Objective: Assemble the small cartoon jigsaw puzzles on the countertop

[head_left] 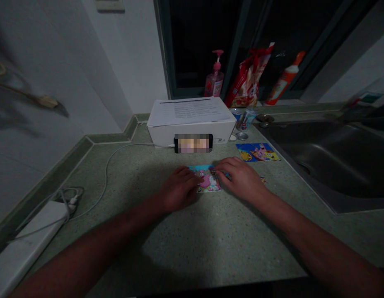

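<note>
Head view: the left hand lies low over the counter, back up, its forearm slanting in from the lower left, fingers bent and index finger reaching right onto a small cartoon picture. The right hand comes in from the lower right, wrist nearly straight, fingers pointing left, thumb and fingertips drawn together at the picture's right side. The left fingers rest on the picture; I cannot tell whether either hand grips anything.

The picture lies flat on the counter between the hands, its long axis seeming to run side to side, though the left end is covered. Its light-blue band faces away from the person, its figures upright toward them.

Beyond it, a phone stands lengthwise against a white box. Right of the box is a second cartoon picture, also wider than deep, with cans behind it and the sink to its right.
</note>
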### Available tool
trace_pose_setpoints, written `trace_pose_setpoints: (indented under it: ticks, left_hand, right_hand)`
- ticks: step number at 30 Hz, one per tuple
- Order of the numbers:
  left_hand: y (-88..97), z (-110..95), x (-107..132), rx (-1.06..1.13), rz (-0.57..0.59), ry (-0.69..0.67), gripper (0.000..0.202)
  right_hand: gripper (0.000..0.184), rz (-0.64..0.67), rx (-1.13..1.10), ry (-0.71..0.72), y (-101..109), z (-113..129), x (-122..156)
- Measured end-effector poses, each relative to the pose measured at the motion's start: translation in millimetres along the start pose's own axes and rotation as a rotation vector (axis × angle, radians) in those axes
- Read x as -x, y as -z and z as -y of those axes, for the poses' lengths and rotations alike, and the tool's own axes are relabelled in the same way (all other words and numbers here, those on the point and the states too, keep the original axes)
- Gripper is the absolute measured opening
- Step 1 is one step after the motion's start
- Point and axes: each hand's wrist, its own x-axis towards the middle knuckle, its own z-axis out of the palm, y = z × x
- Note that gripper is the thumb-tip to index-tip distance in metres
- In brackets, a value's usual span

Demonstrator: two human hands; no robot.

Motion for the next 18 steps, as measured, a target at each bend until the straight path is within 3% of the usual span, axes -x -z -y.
trace_pose_setpoints:
  ticks: [10, 18]
  left_hand:
    - [4.7, 2.8, 4.3, -0.140, 0.072, -0.027, 0.027]
    - [2.2, 3.9, 4.4, -0.105, 0.070, -0.019, 0.030]
  right_hand:
    - [0.024, 0.057, -0.027, 0.050, -0.6, 7.5, 0.2]
    - [0.021, 0.074, -0.010, 0.043, -1.5, 6.7, -0.3]
